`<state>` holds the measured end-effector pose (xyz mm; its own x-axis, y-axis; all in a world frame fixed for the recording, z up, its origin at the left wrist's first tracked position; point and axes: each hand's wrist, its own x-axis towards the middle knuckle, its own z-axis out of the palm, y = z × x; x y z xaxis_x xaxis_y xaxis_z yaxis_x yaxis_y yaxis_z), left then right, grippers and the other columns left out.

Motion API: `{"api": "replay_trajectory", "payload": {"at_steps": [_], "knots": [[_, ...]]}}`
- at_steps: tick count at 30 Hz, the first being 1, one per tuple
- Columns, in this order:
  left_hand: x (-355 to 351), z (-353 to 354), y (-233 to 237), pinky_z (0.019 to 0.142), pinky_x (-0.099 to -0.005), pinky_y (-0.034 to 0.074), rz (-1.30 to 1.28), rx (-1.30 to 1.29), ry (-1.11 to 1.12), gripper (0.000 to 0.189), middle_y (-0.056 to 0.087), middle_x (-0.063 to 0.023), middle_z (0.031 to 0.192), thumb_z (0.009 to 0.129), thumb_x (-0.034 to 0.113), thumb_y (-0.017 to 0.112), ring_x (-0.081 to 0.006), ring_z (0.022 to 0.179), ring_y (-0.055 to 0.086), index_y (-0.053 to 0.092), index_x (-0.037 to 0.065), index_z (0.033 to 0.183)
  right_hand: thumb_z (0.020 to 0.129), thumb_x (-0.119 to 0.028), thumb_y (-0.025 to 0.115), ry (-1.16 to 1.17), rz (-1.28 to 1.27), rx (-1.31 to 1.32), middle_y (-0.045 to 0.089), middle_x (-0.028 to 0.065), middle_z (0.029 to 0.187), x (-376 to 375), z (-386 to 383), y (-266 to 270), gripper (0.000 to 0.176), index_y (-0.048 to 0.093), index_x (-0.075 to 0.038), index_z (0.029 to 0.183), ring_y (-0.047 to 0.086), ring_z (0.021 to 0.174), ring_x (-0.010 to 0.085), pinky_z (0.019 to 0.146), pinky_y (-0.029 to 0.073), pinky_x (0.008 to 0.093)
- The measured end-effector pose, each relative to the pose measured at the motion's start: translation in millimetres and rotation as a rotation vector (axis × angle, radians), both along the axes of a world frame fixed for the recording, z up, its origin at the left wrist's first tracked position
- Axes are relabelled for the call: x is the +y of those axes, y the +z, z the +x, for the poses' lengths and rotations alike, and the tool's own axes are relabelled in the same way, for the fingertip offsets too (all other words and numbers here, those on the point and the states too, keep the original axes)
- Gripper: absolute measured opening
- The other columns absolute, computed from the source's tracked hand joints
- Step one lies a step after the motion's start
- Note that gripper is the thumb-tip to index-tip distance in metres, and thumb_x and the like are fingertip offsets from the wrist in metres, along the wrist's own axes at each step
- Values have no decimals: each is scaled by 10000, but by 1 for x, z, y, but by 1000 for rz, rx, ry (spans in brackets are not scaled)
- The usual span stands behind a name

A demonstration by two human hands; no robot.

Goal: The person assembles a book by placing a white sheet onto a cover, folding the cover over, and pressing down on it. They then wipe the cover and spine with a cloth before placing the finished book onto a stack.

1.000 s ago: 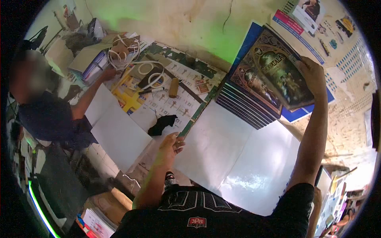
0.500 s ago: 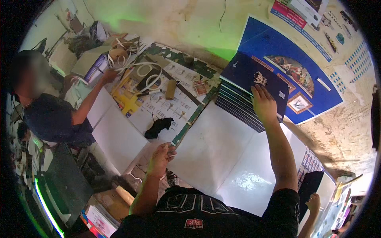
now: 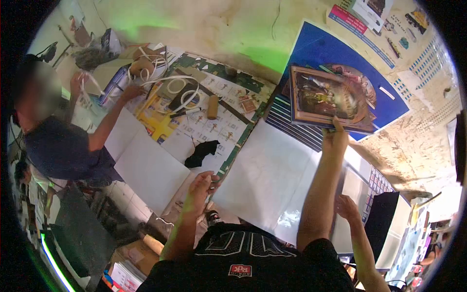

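Note:
My right hand (image 3: 335, 138) grips the lower edge of a hardcover book (image 3: 331, 97) with a framed painting printed on its cover. The book is tilted over a stack of dark blue hardcover books (image 3: 296, 127) at the back right of the white table (image 3: 262, 170). By the table's left edge hovers my left hand (image 3: 199, 192), its fingers loosely curled and apart, with nothing visible in them. Close to it on the other table lies a crumpled black cloth (image 3: 202, 153).
At the left a person (image 3: 68, 141) handles white strips beside tape rolls (image 3: 143, 68). A cardboard tube (image 3: 212, 107) stands on the printed sheets. Another person's hand (image 3: 346, 207) reaches in at right, near a black sheet (image 3: 382, 216). A blue poster (image 3: 311, 46) hangs behind the stack.
My right hand, earlier flat on the stack's dark cover, now holds up a book showing its painted side. The other person's hand at right has moved inward, toward my right arm.

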<state>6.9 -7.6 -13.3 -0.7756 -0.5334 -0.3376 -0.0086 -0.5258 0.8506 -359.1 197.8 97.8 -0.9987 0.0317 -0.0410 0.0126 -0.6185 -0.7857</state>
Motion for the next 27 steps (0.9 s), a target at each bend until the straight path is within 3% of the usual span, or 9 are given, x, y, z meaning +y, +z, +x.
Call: {"api": "replay_trajectory", "payload": {"at_steps": [3, 4, 10, 13, 16, 19, 21, 24, 27], "knots": [[-7, 24, 12, 858, -325, 461, -60, -5, -34, 363, 626, -93, 1109, 991, 284, 515, -174, 962, 615, 507, 30, 1251, 853, -5, 648, 3, -218, -164, 625, 108, 981, -32, -26, -38, 254, 575, -24, 1095, 624, 830, 221, 593, 483, 392], [-9, 32, 15, 858, -325, 461, -65, 5, -39, 363, 626, -93, 1109, 991, 284, 515, -174, 962, 615, 507, 30, 1251, 862, 3, 631, -103, -120, -206, 623, 115, 982, -44, -31, -38, 236, 579, -25, 1090, 620, 815, 231, 551, 445, 389], [-11, 82, 18, 860, -330, 464, -74, -48, -9, 345, 617, -95, 1126, 984, 278, 530, -183, 986, 609, 531, 36, 1229, 913, -25, 561, 45, -21, 33, 563, 156, 1155, -75, -83, -24, 344, 479, -72, 1244, 650, 865, 310, 699, 587, 489], [-2, 80, 14, 853, -311, 459, -73, -60, -69, 336, 615, -81, 1132, 985, 282, 531, -175, 981, 605, 540, 47, 1225, 971, -128, 495, 83, 105, -22, 526, 200, 1216, -70, -76, 5, 294, 468, -99, 1261, 657, 860, 353, 708, 595, 494], [12, 59, 15, 838, -293, 450, -70, -44, -182, 331, 615, -68, 1130, 992, 281, 519, -164, 970, 604, 541, 53, 1232, 1010, -334, 432, 371, 228, -111, 574, 208, 1100, -45, -67, 0, 331, 484, -82, 1218, 651, 731, 346, 638, 587, 481], [30, 16, 15, 817, -292, 451, -166, -67, -339, 337, 621, -63, 1107, 999, 281, 508, -157, 958, 603, 547, 43, 1234, 996, -419, 468, 465, 649, -298, 637, 149, 793, -10, -54, -5, 398, 574, -38, 956, 633, 600, 266, 531, 546, 397], [49, -28, 15, 809, -294, 453, -196, -76, -454, 341, 625, -61, 1094, 999, 284, 511, -153, 947, 602, 553, 37, 1231, 980, -411, 519, 623, 813, -141, 598, 105, 647, 28, -38, -17, 419, 567, -48, 777, 604, 555, 218, 491, 496, 347], [88, -93, 18, 798, -295, 456, -233, -138, -648, 354, 632, -59, 1067, 995, 293, 522, -146, 919, 596, 564, 28, 1225, 932, -374, 618, 529, 781, 111, 560, 29, 703, 114, -16, -15, 342, 605, -38, 866, 533, 605, 134, 610, 481, 272], [134, -146, 3, 770, -297, 468, -150, -254, -786, 379, 631, -62, 1010, 982, 326, 541, -147, 862, 587, 573, 28, 1213, 937, -359, 581, -30, 823, -156, 492, -20, 711, 280, -32, -74, 339, 639, -56, 1077, 476, 644, 97, 574, 431, 248]]}}
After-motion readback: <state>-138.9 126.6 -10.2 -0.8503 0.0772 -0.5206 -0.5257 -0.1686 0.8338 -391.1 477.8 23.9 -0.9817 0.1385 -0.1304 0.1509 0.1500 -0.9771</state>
